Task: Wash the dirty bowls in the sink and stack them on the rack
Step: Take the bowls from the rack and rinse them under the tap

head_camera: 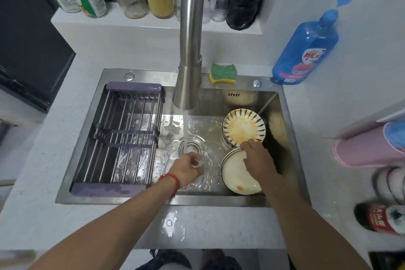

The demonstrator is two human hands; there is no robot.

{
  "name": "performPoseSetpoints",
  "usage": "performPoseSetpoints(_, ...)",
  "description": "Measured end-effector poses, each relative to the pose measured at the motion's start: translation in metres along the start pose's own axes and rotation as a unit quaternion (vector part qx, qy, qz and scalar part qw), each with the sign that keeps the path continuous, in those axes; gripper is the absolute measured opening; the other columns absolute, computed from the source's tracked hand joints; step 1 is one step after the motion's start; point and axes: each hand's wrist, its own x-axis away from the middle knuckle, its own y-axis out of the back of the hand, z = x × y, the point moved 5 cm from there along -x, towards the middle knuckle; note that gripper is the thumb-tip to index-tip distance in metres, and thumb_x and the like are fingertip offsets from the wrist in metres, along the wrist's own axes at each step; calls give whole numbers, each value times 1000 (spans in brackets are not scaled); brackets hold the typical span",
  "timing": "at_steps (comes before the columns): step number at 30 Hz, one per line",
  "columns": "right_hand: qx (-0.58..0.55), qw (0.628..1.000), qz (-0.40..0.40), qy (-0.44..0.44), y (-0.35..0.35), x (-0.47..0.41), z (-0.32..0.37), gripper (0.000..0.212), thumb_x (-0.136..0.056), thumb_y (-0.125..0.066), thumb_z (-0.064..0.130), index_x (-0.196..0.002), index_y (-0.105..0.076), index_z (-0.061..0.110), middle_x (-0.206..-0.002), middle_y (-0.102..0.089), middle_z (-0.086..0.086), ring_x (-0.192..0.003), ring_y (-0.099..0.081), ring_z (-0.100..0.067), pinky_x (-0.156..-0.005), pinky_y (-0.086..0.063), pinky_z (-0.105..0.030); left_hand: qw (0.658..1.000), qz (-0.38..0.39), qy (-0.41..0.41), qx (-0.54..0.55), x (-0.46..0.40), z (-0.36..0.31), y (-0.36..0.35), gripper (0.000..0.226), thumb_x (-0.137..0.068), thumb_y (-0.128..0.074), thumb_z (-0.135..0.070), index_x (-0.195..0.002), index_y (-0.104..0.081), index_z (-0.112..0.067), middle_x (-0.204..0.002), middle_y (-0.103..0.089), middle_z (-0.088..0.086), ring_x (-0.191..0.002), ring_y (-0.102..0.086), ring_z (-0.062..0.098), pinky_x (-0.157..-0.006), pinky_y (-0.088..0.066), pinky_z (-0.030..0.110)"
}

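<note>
Stained patterned bowl [243, 127] touching right hand [259, 161] fingers [247, 144]

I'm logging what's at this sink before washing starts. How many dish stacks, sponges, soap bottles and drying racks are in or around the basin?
Stacks of dirty dishes in the sink: 2
Green-and-yellow sponge: 1
Blue dish-soap bottle: 1
Purple-framed metal drying rack: 1
Total: 5

Two bare forearms without sleeves, red string bracelet [173, 181] on left wrist, dark shoes [166, 261] below.
</note>
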Motion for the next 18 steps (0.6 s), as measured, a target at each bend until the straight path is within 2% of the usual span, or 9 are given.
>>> performPoseSetpoints(1,-7,1000,-1,-4,0,-2,0,40,-88,-70,4,-123,-58,18,-124,-54,-3,-114,-52,-26,-86,-51,-37,1000,4,-6,-10,-1,-4,-7,24,-93,-72,-8,-113,-64,-18,-111,-67,0,-100,-66,19,-77,-54,15)
performPoseSetpoints(3,-2,1000,-5,-14,1,-6,-1,42,-84,-69,-4,-119,-57,18,-122,-55,-3,-112,-51,-26,-85,-51,-39,999,17,-22,-32,-8,-16,-21,26,-93,-71,-11,-118,-66,-18,-118,-67,0,-107,-67,22,-92,-56,27)
performPoseSetpoints(5,20,1000,-7,-17,2,-5,-1,47,-83,-68,-5,-121,-54,19,-124,-55,-3,-113,-50,-26,-84,-49,-38,997,28,-39,-58,-12,-29,-34,32,-95,-70,-15,-127,-65,-16,-122,-65,-2,-114,-64,21,-99,-51,27)
performPoseSetpoints(8,42,999,-6,-11,0,-2,-8,48,-84,-65,-4,-124,-52,19,-126,-54,-3,-113,-50,-28,-82,-43,-38,995,36,-49,-82,-18,-46,-52,37,-96,-69,-18,-132,-64,-16,-127,-64,0,-122,-62,19,-99,-46,22)
performPoseSetpoints(12,26,1000,-3,11,-1,4,-16,43,-87,-65,-1,-120,-54,24,-125,-54,0,-114,-48,-28,-85,-42,-40,990,66,-45,-116,-20,-57,-73,40,-95,-67,-18,-135,-61,-17,-134,-64,5,-125,-60,24,-104,-47,29)
performPoseSetpoints(15,33,999,-3,23,-2,7,-16,36,-91,-65,5,-121,-62,24,-126,-52,-2,-116,-46,-29,-87,-43,-41,987,78,-44,-135,-22,-56,-81,45,-92,-68,-17,-137,-60,-18,-136,-65,7,-128,-59,27,-106,-47,33)
performPoseSetpoints(18,20,1000,-4,21,-5,10,-22,31,-91,-63,0,-116,-71,15,-125,-57,-9,-116,-49,-33,-87,-47,-42,988,61,-37,-137,-24,-56,-81,41,-96,-66,-20,-137,-60,-17,-136,-64,10,-128,-59,28,-105,-46,32)
